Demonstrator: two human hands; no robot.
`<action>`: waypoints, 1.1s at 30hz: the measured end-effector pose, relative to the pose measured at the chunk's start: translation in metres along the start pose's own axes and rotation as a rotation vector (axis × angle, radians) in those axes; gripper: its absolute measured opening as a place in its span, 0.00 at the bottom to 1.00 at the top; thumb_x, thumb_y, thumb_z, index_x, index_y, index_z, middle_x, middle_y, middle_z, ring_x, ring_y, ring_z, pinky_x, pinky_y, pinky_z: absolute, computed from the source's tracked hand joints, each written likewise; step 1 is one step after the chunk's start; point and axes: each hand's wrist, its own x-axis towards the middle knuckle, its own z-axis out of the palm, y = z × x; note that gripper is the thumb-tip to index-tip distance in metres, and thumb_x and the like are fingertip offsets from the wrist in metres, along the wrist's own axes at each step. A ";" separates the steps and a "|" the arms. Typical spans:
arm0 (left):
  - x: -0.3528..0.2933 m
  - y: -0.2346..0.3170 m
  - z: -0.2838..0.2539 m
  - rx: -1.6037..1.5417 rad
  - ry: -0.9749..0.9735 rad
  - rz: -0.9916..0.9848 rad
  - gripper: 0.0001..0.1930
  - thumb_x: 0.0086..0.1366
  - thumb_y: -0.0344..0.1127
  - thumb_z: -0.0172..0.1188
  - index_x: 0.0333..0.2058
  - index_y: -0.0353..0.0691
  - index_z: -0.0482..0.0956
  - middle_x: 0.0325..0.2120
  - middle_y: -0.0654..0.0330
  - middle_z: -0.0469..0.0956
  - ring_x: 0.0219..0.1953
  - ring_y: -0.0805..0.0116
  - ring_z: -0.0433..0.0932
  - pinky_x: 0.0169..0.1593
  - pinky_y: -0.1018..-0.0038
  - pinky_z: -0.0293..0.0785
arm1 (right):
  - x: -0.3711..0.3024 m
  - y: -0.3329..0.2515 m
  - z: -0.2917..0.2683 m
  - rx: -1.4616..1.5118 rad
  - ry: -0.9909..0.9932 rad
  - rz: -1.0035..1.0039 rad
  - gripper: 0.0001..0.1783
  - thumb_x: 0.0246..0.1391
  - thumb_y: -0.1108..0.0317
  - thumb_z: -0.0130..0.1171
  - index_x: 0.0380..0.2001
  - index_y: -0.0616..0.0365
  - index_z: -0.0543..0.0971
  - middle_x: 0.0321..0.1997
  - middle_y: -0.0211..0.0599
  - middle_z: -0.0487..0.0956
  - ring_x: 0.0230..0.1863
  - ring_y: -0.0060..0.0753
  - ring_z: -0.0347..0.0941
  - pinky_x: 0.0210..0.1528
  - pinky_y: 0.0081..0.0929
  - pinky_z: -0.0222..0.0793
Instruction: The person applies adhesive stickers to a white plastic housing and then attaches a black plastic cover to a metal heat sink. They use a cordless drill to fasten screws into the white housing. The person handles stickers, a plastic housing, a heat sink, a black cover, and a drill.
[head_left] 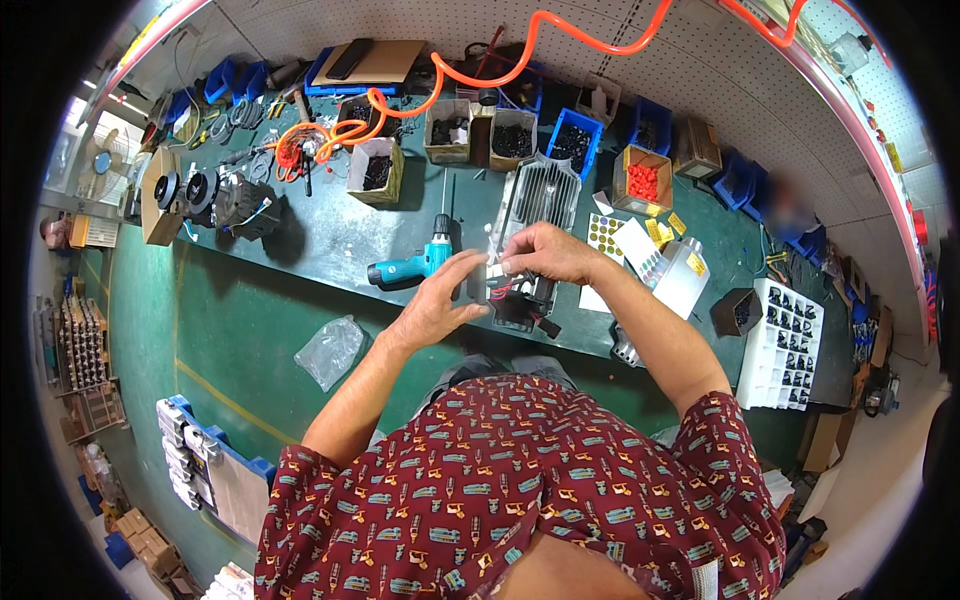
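Housing (546,192) of ribbed metal lies on the workbench (335,238), seemingly centred for easy reach; right hand (552,253) bunches fingertips near red wires (501,291), any pinched part indiscernible; left hand (432,306) holds thumb and fingers spread alongside, perhaps for steadying.

- Bright, fairly even light covers the workbench (335,232); I see a white glare at the far upper left;
- a dark shadow pools right of the black motor (243,206); the plastic bag (330,352) and finned metal housing (548,192) catch pale glints;
- the middle looks crisp; a patch (790,206) near the right-hand bins (738,182) is smeared;
- straight edges bow toward the rim; black swallows the corners
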 end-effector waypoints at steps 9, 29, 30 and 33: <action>0.001 -0.002 0.003 0.007 0.006 0.016 0.39 0.56 0.30 0.75 0.66 0.39 0.67 0.64 0.46 0.69 0.67 0.48 0.68 0.68 0.61 0.68 | -0.003 0.002 0.000 0.008 0.020 -0.001 0.11 0.57 0.66 0.70 0.39 0.63 0.87 0.36 0.32 0.86 0.37 0.21 0.79 0.45 0.23 0.76; 0.009 0.005 0.005 0.202 -0.134 0.037 0.41 0.51 0.35 0.79 0.63 0.35 0.70 0.62 0.45 0.71 0.66 0.46 0.69 0.68 0.60 0.68 | -0.006 0.003 -0.010 -0.119 -0.126 0.117 0.21 0.63 0.53 0.65 0.43 0.64 0.87 0.39 0.33 0.86 0.42 0.20 0.78 0.48 0.23 0.75; 0.008 0.006 0.006 0.225 -0.144 -0.011 0.41 0.49 0.37 0.80 0.61 0.34 0.72 0.59 0.45 0.74 0.63 0.46 0.72 0.66 0.61 0.69 | 0.003 0.018 -0.006 0.036 -0.132 0.151 0.25 0.66 0.48 0.61 0.41 0.63 0.87 0.36 0.32 0.86 0.39 0.21 0.80 0.44 0.27 0.76; 0.011 0.026 -0.003 0.202 -0.153 -0.168 0.38 0.50 0.36 0.77 0.60 0.35 0.72 0.57 0.45 0.75 0.59 0.46 0.75 0.63 0.60 0.72 | 0.009 -0.011 0.024 -0.401 -0.195 0.089 0.28 0.57 0.43 0.63 0.32 0.62 0.86 0.28 0.43 0.85 0.30 0.42 0.82 0.35 0.41 0.76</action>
